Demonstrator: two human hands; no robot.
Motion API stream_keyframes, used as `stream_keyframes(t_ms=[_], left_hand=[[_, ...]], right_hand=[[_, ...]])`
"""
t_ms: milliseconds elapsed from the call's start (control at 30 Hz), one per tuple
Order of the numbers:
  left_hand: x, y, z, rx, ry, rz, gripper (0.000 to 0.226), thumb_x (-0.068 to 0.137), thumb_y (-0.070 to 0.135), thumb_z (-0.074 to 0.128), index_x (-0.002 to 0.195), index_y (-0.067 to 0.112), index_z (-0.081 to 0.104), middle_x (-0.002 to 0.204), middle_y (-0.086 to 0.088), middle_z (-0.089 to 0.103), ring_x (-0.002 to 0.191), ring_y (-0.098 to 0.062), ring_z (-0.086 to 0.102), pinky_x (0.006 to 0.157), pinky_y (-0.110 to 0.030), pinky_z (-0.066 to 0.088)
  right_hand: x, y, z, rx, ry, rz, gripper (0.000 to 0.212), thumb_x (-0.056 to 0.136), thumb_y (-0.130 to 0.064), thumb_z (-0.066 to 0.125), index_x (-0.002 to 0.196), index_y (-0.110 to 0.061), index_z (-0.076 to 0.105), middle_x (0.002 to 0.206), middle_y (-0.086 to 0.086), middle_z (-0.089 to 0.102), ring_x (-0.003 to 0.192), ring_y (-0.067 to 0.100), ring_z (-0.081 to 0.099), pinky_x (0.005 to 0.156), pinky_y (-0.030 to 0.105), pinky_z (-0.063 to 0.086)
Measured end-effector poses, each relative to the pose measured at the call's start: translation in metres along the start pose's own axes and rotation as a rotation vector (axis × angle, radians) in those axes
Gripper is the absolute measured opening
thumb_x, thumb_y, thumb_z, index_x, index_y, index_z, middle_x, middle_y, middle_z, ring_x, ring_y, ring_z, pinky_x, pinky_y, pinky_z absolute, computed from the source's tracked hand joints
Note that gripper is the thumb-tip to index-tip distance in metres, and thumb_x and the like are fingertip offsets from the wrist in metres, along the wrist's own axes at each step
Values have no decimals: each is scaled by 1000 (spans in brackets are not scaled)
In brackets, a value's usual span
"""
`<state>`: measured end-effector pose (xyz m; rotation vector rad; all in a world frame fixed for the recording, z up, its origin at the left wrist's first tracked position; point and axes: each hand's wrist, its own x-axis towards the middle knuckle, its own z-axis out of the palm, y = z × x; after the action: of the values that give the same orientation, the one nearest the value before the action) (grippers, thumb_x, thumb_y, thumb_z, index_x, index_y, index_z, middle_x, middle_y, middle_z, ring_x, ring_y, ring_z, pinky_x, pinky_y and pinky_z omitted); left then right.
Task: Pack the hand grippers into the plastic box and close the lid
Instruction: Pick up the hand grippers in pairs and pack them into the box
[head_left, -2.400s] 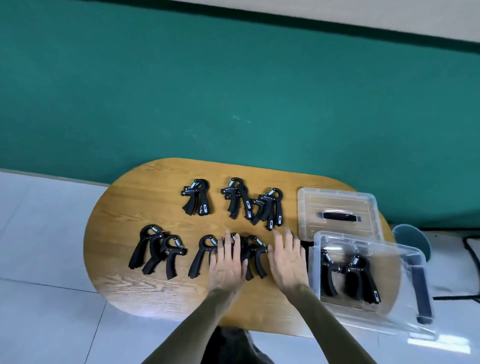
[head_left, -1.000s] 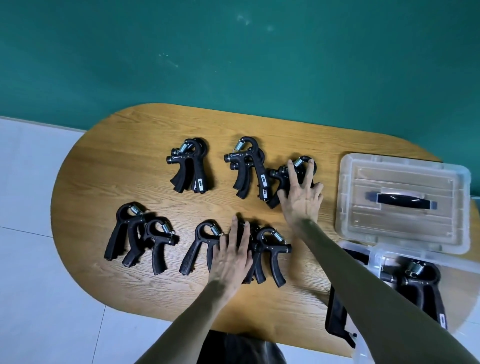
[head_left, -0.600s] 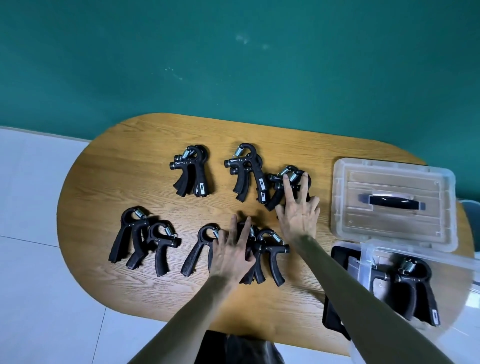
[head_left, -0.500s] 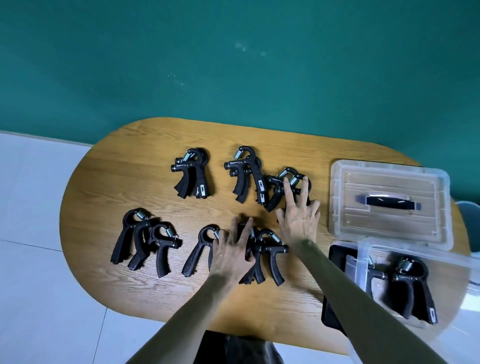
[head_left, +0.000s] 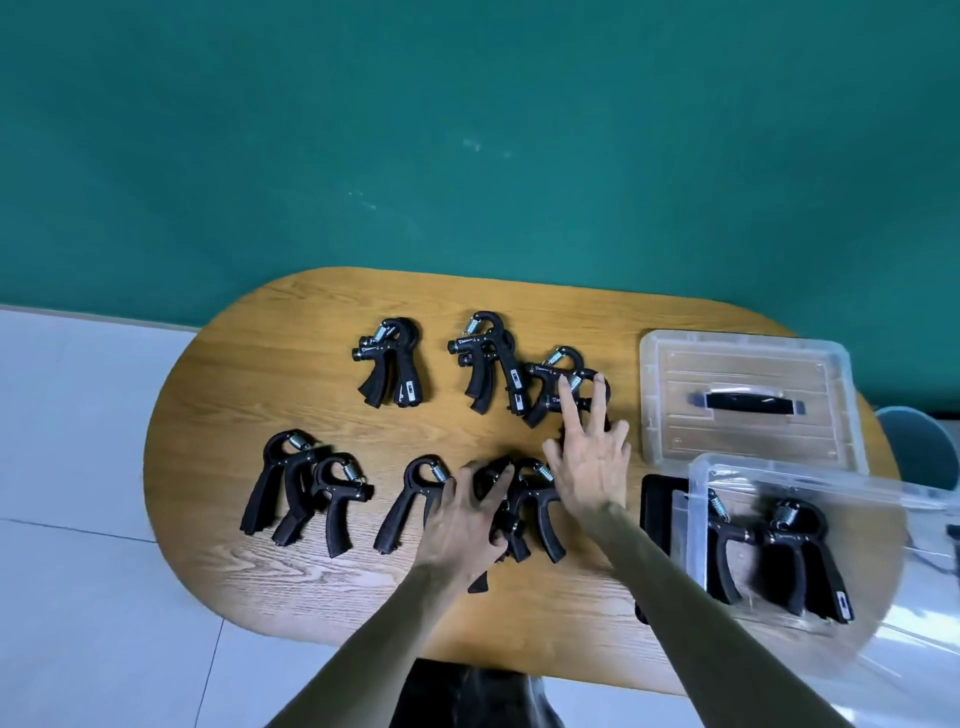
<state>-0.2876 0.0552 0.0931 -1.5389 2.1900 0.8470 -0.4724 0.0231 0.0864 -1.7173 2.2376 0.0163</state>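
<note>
Teal wall and pale floor tiles are framing an oval wooden table (head_left: 218, 431) where black hand grippers are lying in loose pairs. The right hand (head_left: 589, 457) is reaching toward the far right pair (head_left: 558, 379), fingers spread wide and straight, fingertips resting on it, probably to draw it closer. The left hand (head_left: 462, 514) is lying over the near middle cluster (head_left: 519, 499), fingers extended and slightly apart, seemingly gathering it rather than gripping. The plastic box (head_left: 810, 525) is sitting at the near right edge, open, already holding two grippers (head_left: 779, 551). Its lid (head_left: 743, 400) is resting flat just beyond it, handle up, within easy reach for closing later.
</note>
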Motion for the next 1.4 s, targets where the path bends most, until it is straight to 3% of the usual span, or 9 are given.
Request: stream_keyframes(t_ms=[133,333,433,567,767,967,1200,1300,1400], left_hand=[[-16,1,-8,-35,39,8,93,94,25,65,160,41,1,158,-9,7,140,-25,31,113,-41,42],[-41,2,-13,-18,91,28,95,96,13,61,159,42,-3,157,-7,8,117,-17,46,95,-28,47],[-53,4,-16,43,71,73,99,99,20,59,157,42,-17,165,-2,-13,122,-22,47,96,-35,50],[-69,14,-23,72,86,94,95,100,22,56,157,39,-17,165,2,-26,134,-30,41,102,-41,49],[-80,42,-32,73,131,121,96,98,14,54,158,38,-16,155,6,-47,143,-42,32,88,-39,56],[-69,102,-59,3,310,88,95,95,22,53,158,40,-15,159,8,-42,134,-36,40,77,-34,59],[-54,202,-61,-141,390,116,102,96,24,59,154,45,-22,157,14,-43,149,-40,26,91,-44,59],[-49,252,-50,-207,415,118,101,96,26,60,154,47,-20,159,16,-39,147,-39,32,86,-40,62],[-48,294,-35,-219,415,117,99,95,30,59,156,45,-17,161,14,-35,140,-33,37,90,-39,59]], right_hand=[[-18,-6,-10,-6,20,6,82,99,-39,46,159,-34,-9,166,14,-16,89,28,37,79,42,49],[-49,-12,-23,-24,52,2,83,99,-41,46,158,-34,-11,166,13,-18,90,29,38,79,41,48],[-61,-12,-27,-19,74,9,83,99,-43,47,159,-34,-9,167,13,-16,89,28,39,77,41,48],[-80,-9,-37,-11,121,21,82,97,-42,48,159,-33,-3,168,14,-7,88,30,43,75,43,51],[-104,6,-56,23,183,46,83,94,-35,52,160,-35,2,168,13,-4,87,30,43,75,44,51],[-118,42,-90,73,254,64,78,89,-33,57,158,-34,21,169,12,1,83,30,40,74,45,50],[-137,119,-127,118,305,83,83,88,-34,60,157,-42,17,169,8,-4,80,26,37,80,45,48],[-146,171,-133,121,289,110,80,87,-35,64,157,-38,25,169,9,-1,80,29,42,77,46,51],[-157,226,-132,141,276,142,82,82,-32,69,155,-35,31,169,8,4,79,28,40,73,45,51]])
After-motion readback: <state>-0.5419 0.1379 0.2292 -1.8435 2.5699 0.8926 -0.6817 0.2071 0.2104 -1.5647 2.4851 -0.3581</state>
